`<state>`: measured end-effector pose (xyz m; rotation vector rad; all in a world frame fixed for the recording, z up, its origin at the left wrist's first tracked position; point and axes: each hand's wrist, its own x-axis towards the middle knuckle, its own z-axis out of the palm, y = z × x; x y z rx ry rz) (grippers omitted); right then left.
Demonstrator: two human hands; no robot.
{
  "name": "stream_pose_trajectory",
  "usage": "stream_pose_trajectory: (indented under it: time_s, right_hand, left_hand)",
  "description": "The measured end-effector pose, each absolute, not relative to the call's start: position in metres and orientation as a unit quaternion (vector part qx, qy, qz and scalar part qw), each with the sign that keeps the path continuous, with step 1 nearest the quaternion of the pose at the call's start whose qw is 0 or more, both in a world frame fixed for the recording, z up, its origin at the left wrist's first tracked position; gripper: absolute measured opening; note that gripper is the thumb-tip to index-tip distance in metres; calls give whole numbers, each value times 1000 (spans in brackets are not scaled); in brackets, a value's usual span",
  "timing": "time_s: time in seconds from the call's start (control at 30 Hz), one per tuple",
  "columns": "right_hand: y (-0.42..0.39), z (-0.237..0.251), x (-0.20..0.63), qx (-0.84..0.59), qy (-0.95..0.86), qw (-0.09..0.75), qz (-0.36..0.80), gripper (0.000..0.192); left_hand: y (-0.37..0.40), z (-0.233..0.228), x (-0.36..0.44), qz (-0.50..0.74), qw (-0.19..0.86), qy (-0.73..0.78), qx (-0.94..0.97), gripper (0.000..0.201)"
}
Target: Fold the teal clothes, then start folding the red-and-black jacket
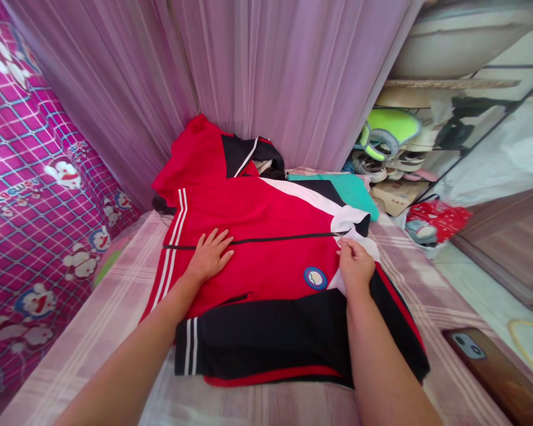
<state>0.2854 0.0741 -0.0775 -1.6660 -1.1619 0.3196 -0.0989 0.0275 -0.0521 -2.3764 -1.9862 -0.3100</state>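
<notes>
A red, black and white track jacket (266, 236) lies flat on a checked bed sheet (115, 307), its zipper running left to right. My left hand (211, 254) rests flat, fingers spread, on the red cloth by the zipper line. My right hand (354, 263) pinches the zipper end at the white collar, beside a round blue badge (315, 278). A black sleeve with white stripes (266, 337) lies folded across the near part.
A second red and black garment (213, 154) and a teal cloth (353, 189) lie behind the jacket. A purple curtain (249, 77) hangs at the back. A phone (497, 370) lies at the bed's right edge. Shoes and hats (391, 148) fill a rack at right.
</notes>
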Motion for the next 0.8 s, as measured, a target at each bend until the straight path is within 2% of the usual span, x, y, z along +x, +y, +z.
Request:
stream_pose_trajectory:
  time_s: [0.37,0.67,0.8]
  right_hand:
    - [74,-76,282,-682,-481,502,226,43]
    - [76,-81,287,-689,-504,473,219,39]
    - [74,-77,286,-688,-495,478,231,40]
  left_hand:
    - [10,-53,-132,-275,-36,-650,-707,42]
    - [-20,-54,-170,-349,8,-714,-607,37]
    - [-25,-50,-186,-389,56,-775,-495,41]
